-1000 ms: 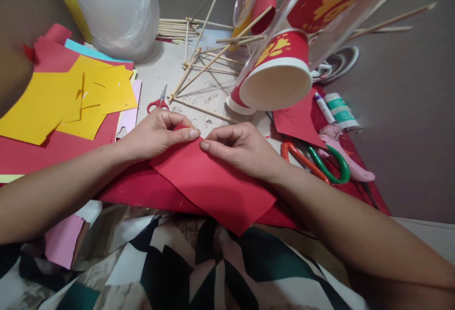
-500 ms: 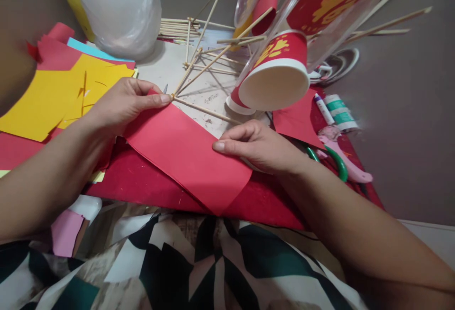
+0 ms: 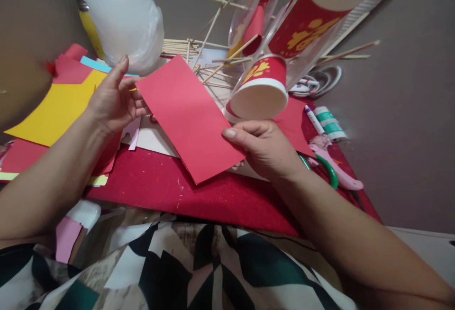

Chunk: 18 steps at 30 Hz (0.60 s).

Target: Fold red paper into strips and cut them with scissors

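Note:
A rectangular piece of red paper is held up above the table, tilted. My right hand pinches its lower right corner, thumb on top and fingers beneath. My left hand is beside the paper's upper left corner, thumb raised and fingers apart; its fingertips lie close to the edge, and I cannot tell whether they touch it. Behind the paper stands a frame of thin wooden sticks. Red paper cups with yellow print and clear plastic lean at the right of the frame.
Yellow paper sheets lie on other coloured sheets at left. A white plastic bag stands behind them. At right are a marker, a tape roll, green-handled scissors and a pink tool. Red cloth covers the table.
My left hand has let go of the paper's left end, opened and shifted left. The paper has swung up and turned in my right hand, away from the stick frame's joint.

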### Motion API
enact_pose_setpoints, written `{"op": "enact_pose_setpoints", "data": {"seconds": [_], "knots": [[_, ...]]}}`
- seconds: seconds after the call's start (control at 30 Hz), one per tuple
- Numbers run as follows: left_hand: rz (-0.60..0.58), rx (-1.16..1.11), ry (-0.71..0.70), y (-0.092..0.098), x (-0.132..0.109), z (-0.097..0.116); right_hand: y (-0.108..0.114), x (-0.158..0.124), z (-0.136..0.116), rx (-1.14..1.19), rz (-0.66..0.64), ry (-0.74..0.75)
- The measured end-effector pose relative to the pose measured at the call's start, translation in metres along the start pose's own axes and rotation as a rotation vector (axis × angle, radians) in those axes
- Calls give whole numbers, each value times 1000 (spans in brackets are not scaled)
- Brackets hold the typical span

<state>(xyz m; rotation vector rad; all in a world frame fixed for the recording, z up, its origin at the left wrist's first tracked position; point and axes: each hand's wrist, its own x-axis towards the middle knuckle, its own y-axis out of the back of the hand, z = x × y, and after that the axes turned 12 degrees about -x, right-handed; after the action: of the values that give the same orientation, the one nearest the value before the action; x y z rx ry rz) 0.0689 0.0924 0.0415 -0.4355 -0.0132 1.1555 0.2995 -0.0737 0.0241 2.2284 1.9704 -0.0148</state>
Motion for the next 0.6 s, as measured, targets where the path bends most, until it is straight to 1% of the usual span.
{"op": "enact_pose_setpoints", "data": {"seconds": [0.03, 0.1, 0.2, 0.33, 0.47, 0.53, 0.6], "knots": [[-5, -45, 6, -2, -3, -2, -1, 0, 1, 11, 34, -4], [-58, -98, 35, -9, -10, -9, -1, 1, 4, -2, 77, -10], [-150, -88, 57, -20, -23, -24, -3, 3, 9, -49, 94, -11], [-214, -110, 60, -25, -32, -36, -5, 4, 15, -89, 61, -11], [-211, -152, 66, -22, -31, -36, -5, 5, 22, -3, -18, -69], [-215, -175, 64, -20, -29, -35, -4, 6, 25, 27, -58, -59], [-231, -187, 66, -18, -27, -35, -4, 6, 26, -5, -59, -32]]}}
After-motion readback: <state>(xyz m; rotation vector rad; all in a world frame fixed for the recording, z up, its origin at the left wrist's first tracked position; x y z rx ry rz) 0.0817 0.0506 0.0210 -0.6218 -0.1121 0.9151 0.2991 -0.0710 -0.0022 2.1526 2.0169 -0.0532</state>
